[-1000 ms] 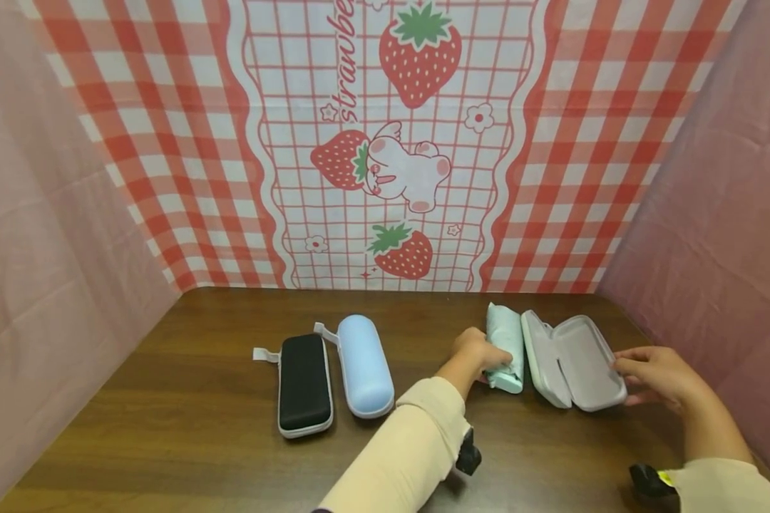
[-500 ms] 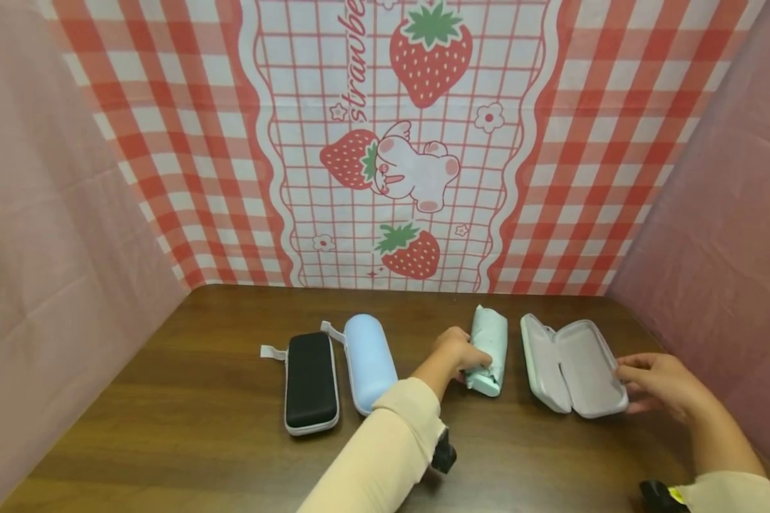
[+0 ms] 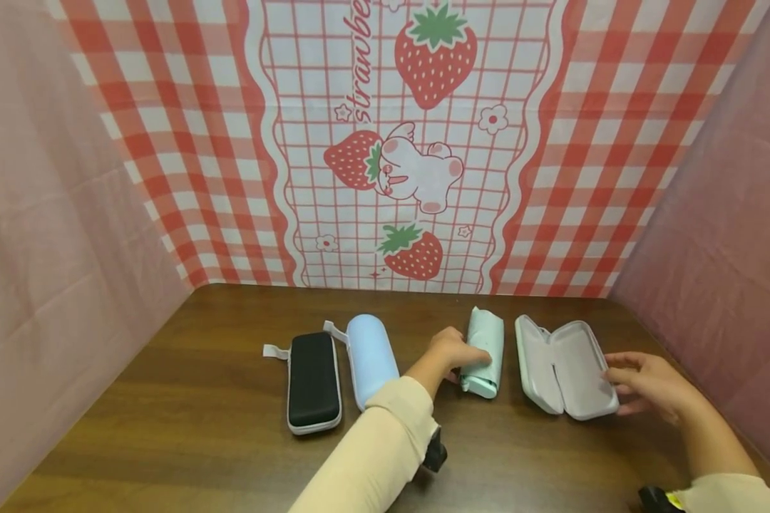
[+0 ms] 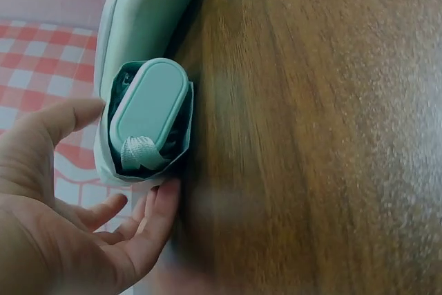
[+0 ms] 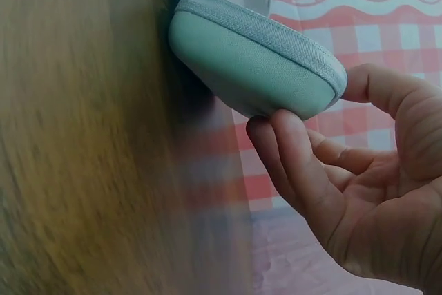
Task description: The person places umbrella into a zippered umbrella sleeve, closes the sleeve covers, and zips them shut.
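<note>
A mint folding umbrella in its fabric sleeve lies on the table, its flat handle end and pale wrist strap facing me in the left wrist view. My left hand holds it from the left, thumb on top and fingers low on the side. To its right lies an unzipped hard case, spread open with its pale grey inside facing up. My right hand pinches the case's right half at the outer edge. In the right wrist view, the thumb is at the zipper rim and fingertips are under the mint shell.
A black zipped case and a light blue case, each with a pale loop tab, lie on the left of the wooden table. Checked strawberry cloth hangs behind. Pink cloth walls stand at both sides.
My left hand has shifted the umbrella leftward, widening the gap beside the open case. My right hand has brought the case slightly left. The head view has turned a little.
</note>
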Motion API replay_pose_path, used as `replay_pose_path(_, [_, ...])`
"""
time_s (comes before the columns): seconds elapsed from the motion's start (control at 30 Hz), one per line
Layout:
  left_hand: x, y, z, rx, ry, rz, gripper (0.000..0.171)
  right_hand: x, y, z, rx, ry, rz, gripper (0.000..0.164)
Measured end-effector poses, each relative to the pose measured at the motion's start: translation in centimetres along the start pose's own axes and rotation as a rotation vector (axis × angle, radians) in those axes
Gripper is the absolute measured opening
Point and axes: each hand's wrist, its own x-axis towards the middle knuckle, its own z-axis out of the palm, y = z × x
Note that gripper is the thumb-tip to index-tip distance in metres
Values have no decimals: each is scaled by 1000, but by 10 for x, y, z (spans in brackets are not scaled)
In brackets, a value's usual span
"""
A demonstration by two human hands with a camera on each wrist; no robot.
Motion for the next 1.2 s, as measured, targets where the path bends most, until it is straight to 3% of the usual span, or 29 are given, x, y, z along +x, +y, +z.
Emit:
replay_pose_path(0.13, [1, 1, 2, 62, 31, 16, 56, -1, -3, 3, 13, 1, -5, 65])
replay_pose_path(0.33, [0, 11, 10, 338, 66, 27, 74, -1, -9, 6, -3, 15, -26, 65])
replay_pose_path(0.47, [-1, 15, 14, 421, 89, 25, 76, -2, -13, 11, -9, 20, -37, 64])
replay_pose_path(0.57, [-2, 15, 12, 372, 82, 20, 65, -3, -17, 14, -14, 21, -47, 63])
replay_pose_path(0.73, [-5, 12, 0, 168, 57, 7, 45, -5, -23, 20, -26, 33, -63, 62])
replay_pose_path(0.93, [-8, 16, -6, -34, 30, 1, 39, -6, -32, 28, -89, 61, -93, 60])
replay_pose_path(1.2, [-21, 31, -5, -122, 1, 31, 38, -7, -47, 40, -214, 90, -97, 57])
